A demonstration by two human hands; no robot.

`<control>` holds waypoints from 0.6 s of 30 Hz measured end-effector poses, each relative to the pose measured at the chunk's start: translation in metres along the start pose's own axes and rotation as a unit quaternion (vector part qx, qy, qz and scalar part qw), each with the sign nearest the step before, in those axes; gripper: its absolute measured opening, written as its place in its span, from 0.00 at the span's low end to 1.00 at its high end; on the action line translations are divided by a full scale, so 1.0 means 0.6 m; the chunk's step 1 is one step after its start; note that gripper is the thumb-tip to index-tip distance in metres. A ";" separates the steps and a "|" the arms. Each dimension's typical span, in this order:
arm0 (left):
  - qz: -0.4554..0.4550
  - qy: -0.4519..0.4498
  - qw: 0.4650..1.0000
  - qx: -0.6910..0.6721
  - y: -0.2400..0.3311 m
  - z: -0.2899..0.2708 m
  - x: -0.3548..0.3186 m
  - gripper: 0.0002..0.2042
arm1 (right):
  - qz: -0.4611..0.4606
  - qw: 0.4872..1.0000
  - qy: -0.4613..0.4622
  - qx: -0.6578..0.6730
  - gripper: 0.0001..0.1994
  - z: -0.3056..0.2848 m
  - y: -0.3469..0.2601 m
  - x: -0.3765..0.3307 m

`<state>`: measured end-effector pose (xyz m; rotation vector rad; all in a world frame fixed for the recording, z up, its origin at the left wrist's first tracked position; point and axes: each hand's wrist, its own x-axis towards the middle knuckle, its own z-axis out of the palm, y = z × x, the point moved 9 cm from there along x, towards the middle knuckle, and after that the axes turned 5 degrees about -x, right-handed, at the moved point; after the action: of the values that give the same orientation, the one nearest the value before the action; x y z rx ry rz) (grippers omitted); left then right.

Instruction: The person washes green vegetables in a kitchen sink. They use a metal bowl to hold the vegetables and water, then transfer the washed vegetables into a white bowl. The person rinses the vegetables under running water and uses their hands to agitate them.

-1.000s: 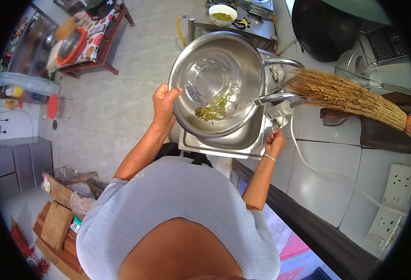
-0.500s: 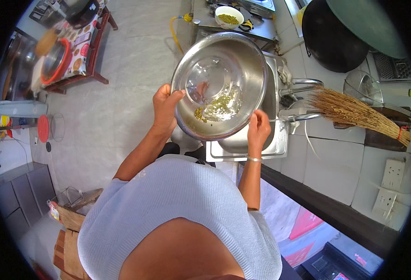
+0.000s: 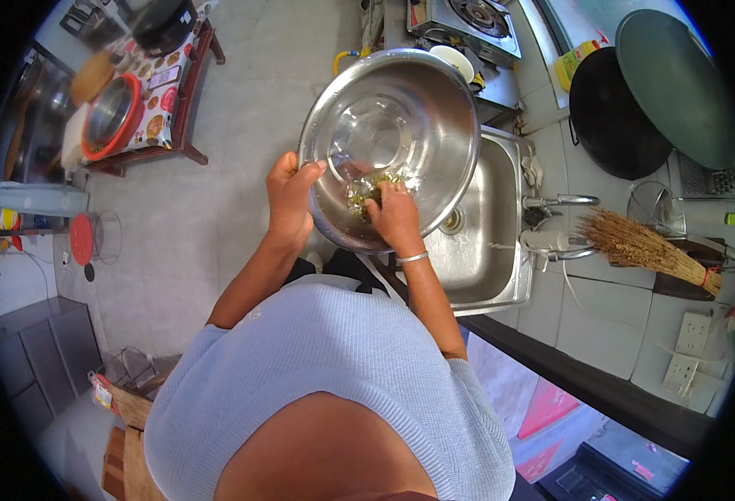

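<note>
A big shiny steel bowl (image 3: pixel 434 108) is held tilted over the left edge of a steel sink (image 3: pixel 488 250). My left hand (image 3: pixel 288 196) grips its near rim, thumb inside. My right hand (image 3: pixel 392 213) is down in the bowl, fingers closed on a wet clump of green-yellow bits (image 3: pixel 361 194) lying in a little water at its low side. A thin bangle sits on my right wrist.
A tap (image 3: pixel 555 202) and a straw broom (image 3: pixel 643 246) lie right of the sink. A gas stove (image 3: pixel 467 21) with a small white bowl (image 3: pixel 453 58) stands beyond. A dark pan (image 3: pixel 613 117) and round lid hang on the wall. A low table (image 3: pixel 154 92) stands on the floor at left.
My right hand left the tap, came across to the bowl's rim, then went inside onto the green bits. The bowl has shifted left, off the sink's middle.
</note>
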<state>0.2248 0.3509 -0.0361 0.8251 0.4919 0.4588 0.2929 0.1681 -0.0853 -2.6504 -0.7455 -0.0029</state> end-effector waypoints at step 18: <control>0.049 -0.029 0.997 0.043 0.092 0.134 0.370 0.08 | -0.030 0.994 0.090 -0.062 0.15 -0.054 0.089 0.428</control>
<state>0.4367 0.4619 0.0019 0.9462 0.4216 0.5045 0.5435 0.2431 -0.0480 -2.6969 -0.7857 -0.3095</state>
